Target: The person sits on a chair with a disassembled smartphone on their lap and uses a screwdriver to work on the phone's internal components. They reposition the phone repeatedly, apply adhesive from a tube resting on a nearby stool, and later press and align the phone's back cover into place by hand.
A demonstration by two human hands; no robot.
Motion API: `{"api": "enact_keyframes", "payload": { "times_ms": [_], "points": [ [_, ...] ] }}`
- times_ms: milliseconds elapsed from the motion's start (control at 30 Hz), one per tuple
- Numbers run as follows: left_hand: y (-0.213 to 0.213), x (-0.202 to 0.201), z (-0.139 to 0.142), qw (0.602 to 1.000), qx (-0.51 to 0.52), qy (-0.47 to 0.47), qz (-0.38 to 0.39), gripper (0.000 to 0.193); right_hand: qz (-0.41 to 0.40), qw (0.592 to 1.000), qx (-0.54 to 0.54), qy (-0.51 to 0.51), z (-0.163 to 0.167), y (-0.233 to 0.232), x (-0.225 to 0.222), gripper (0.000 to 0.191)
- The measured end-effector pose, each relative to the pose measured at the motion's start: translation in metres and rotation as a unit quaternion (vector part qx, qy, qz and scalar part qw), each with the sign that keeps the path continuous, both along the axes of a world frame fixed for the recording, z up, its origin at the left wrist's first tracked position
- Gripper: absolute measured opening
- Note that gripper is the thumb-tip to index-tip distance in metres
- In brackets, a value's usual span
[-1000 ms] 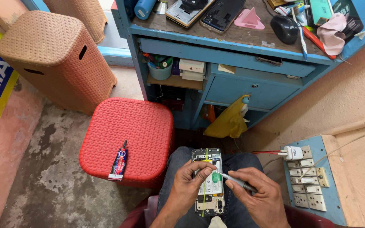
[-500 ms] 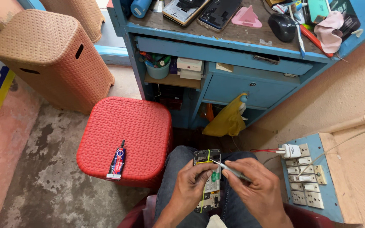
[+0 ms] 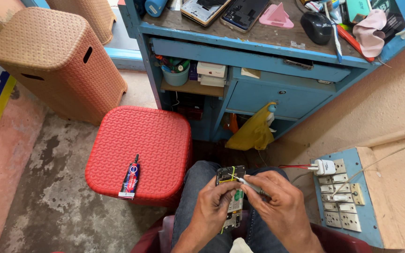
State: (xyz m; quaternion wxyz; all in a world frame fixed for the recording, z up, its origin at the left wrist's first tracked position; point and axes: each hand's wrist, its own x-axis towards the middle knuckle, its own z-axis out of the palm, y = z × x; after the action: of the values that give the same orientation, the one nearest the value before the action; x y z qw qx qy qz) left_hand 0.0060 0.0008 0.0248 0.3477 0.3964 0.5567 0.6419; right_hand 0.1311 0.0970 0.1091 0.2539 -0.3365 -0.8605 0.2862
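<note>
A: What is changing compared with a moment ago?

B: The opened phone (image 3: pixel 232 199) is sitting lower over the lap now, and the tool (image 3: pixel 254 186) is lying flatter across its top part. One second ago the tip was pointing at the middle of the board; now it is touching near the upper edge, close to the yellow band (image 3: pixel 231 177).

A: So what does this mean for the work?

B: I am judging that the person is working along the board toward the top, not finishing yet.

A: How are the hands holding?

B: The left hand (image 3: pixel 214 206) is wrapping around the phone from the left side, thumb on the front. The right hand (image 3: pixel 277 206) is closing narrowly on the thin tool, like on a pen.

A: And the materials?

B: The phone is flat and rectangular, with bare dark and green parts showing. The tool is a slim grey stick with a pale tip. Beside the knee, the red stool (image 3: pixel 141 154) is moulded plastic with a woven pattern and rounded corners; a small dark glue tube (image 3: pixel 131 178) is lying on it. The floor (image 3: pixel 48 197) is rough, stained concrete. The blue desk (image 3: pixel 258 51) is painted wood, worn.
</note>
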Motion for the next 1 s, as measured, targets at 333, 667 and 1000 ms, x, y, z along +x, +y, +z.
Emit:
{"api": "enact_keyframes", "payload": {
  "times_ms": [333,667,1000],
  "points": [
    [-0.004,0.001,0.007,0.992,-0.067,0.110,0.008,0.036,0.002,0.998,0.038,-0.039,0.001,-0.001,-0.003,0.024],
    [-0.004,0.001,0.007,0.981,-0.069,0.183,0.018,0.040,0.019,0.999,0.001,-0.046,-0.009,0.004,0.001,0.032],
    [-0.005,0.000,0.009,0.978,-0.066,0.199,0.018,0.041,-0.011,0.996,-0.049,-0.075,-0.021,0.006,0.003,0.021]
  ]
}}
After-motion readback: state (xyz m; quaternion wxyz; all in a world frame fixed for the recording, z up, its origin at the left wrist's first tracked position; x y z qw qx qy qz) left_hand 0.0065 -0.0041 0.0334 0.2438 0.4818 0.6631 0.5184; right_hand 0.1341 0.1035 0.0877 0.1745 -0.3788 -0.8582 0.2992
